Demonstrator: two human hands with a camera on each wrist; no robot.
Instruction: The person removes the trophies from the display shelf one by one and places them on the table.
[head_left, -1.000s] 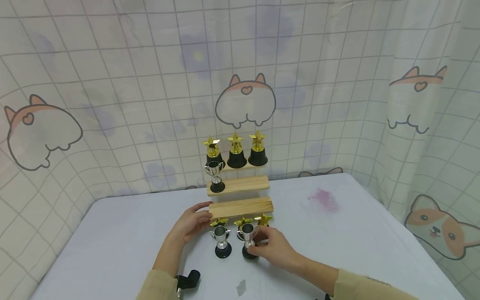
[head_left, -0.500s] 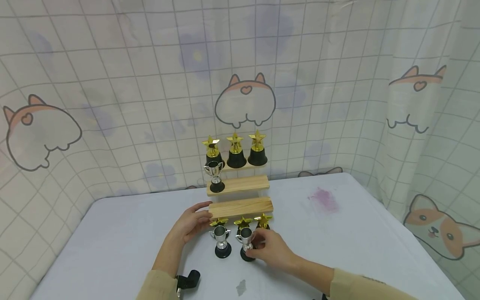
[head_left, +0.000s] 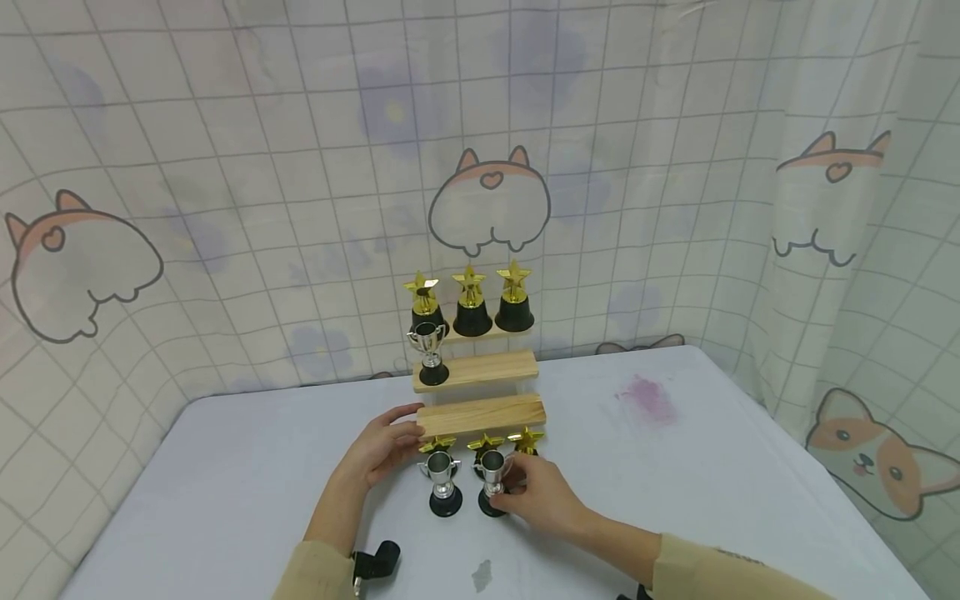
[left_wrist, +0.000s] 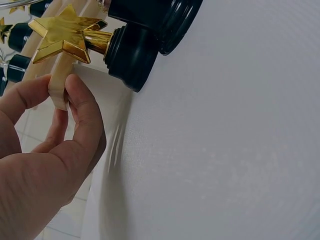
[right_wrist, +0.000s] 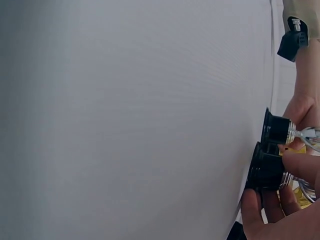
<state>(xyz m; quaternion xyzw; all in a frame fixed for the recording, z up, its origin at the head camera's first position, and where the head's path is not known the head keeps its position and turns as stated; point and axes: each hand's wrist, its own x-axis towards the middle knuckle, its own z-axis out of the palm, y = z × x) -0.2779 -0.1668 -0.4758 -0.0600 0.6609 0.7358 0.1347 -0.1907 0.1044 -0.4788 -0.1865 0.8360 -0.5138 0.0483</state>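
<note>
In the head view my left hand pinches the left end of the lowest wooden shelf board between thumb and fingers; the left wrist view shows that grip on the board's end up close. My right hand grips a small silver trophy cup low down, fingers around its black base. The cup stands upright at the tabletop, right of a matching silver trophy cup. Behind these two cups, gold star trophies line up before the lowest board, partly hidden.
One silver trophy cup stands at the left of the middle board. Three gold star trophies occupy the top board. A white cloth covers the table, with a patterned curtain behind it.
My right hand has shifted slightly left with the silver trophy cup, closer to the other cup. The left hand keeps its place on the board.
</note>
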